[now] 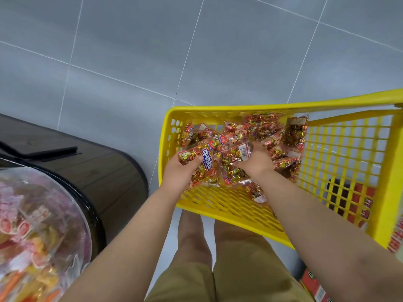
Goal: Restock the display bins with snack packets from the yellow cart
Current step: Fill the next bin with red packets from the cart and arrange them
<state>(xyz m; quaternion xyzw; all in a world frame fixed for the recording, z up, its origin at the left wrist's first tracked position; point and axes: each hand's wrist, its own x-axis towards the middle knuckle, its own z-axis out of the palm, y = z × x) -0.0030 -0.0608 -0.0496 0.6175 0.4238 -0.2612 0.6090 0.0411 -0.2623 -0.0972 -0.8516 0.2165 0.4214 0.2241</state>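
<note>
A yellow plastic cart (340,149) stands at the right, its basket holding several red-and-gold snack packets (290,136). Both of my hands are inside the basket. My left hand (182,173) grips one packet with a blue label (206,162) by its left end, thumb on top. My right hand (257,162) grips another packet (236,153) in the middle of the pile, fingers curled round it. A clear round display bin (45,225) full of mixed snack packets sits at the lower left.
The bin rests on a dark wooden display stand (91,171) with a black flat item (48,150) on top. Grey tiled floor (196,51) spreads beyond the cart. My legs stand between stand and cart. A red box (311,282) lies at the lower right.
</note>
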